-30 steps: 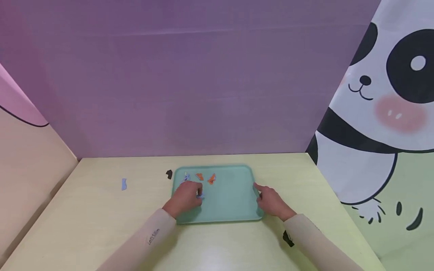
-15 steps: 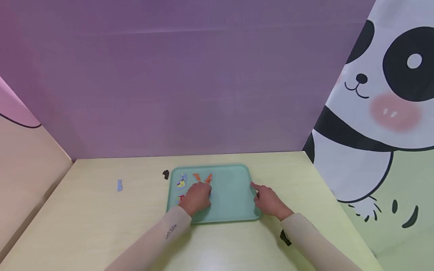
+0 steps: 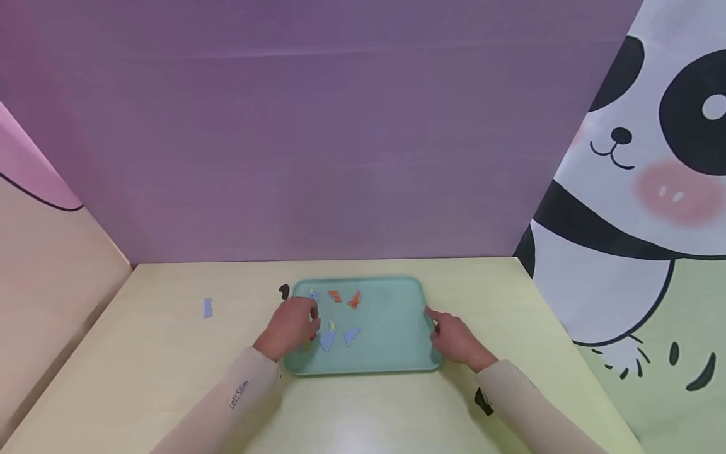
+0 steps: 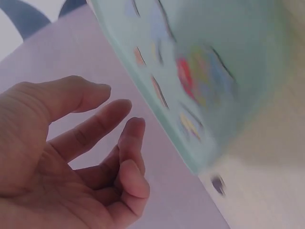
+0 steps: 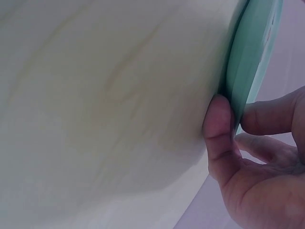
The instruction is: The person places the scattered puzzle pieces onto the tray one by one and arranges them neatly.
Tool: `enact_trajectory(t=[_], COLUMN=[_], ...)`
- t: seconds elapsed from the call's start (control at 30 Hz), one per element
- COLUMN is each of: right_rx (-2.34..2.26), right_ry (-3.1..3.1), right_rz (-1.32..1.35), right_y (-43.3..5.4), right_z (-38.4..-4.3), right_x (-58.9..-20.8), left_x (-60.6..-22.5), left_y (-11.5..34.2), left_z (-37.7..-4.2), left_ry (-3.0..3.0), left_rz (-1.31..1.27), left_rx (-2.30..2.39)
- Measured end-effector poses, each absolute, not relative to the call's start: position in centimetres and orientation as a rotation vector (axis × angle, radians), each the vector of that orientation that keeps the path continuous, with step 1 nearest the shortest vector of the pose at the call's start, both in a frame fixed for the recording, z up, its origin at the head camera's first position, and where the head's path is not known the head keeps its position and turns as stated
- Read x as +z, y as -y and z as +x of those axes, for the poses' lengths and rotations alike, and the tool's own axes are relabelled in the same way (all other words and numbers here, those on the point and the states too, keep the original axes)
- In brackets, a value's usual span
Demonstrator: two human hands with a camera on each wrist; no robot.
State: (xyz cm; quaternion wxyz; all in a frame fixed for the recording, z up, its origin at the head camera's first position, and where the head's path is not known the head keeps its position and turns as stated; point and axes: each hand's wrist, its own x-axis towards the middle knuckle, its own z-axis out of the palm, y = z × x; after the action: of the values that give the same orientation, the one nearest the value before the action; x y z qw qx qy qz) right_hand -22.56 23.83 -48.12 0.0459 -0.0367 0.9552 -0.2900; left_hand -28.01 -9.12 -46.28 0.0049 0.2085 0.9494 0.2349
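My right hand [image 3: 458,339] grips the right edge of a shallow green tray [image 3: 391,328]; in the right wrist view its thumb and fingers are on either side of the rim [image 5: 245,71]. Over the tray's left part hovers my left hand [image 3: 290,328], its fingers loosely bent, with nothing between them in the left wrist view. Flat puzzle-like pieces lie in the tray: an orange piece [image 3: 354,300], another orange piece [image 3: 334,296], a light blue piece [image 3: 351,336] and a blue-and-yellow piece [image 3: 327,340]. A blurred red, yellow and blue piece [image 4: 198,71] is partly hidden from the head view.
On the pale table [image 3: 142,378], a dark piece [image 3: 284,291] lies just beyond the tray's left edge and a light blue strip [image 3: 208,308] farther left. A black object [image 3: 483,401] shows beside the right sleeve. A purple wall [image 3: 340,157] stands behind.
My left hand moved right across the tray with a light blue piece, left it lying there, and came back to the left side. My right hand stays on the tray edge.
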Motion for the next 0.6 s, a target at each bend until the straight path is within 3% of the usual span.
enact_trajectory(t=[0.37, 0.6], right_rx=[-0.883, -0.887], right_ry=[-2.927, -2.921], right_rz=[-0.134, -0.145], right_y=[-24.2, -23.8], right_z=[-22.5, -22.6], right_x=[-48.2, -48.2], left_x=[-46.6, -47.4], left_y=[17.0, 22.9], left_z=[-29.7, -31.0], left_ry=[-3.08, -3.044], left_rz=[0.436, 0.147], left_rx=[0.679, 0.664])
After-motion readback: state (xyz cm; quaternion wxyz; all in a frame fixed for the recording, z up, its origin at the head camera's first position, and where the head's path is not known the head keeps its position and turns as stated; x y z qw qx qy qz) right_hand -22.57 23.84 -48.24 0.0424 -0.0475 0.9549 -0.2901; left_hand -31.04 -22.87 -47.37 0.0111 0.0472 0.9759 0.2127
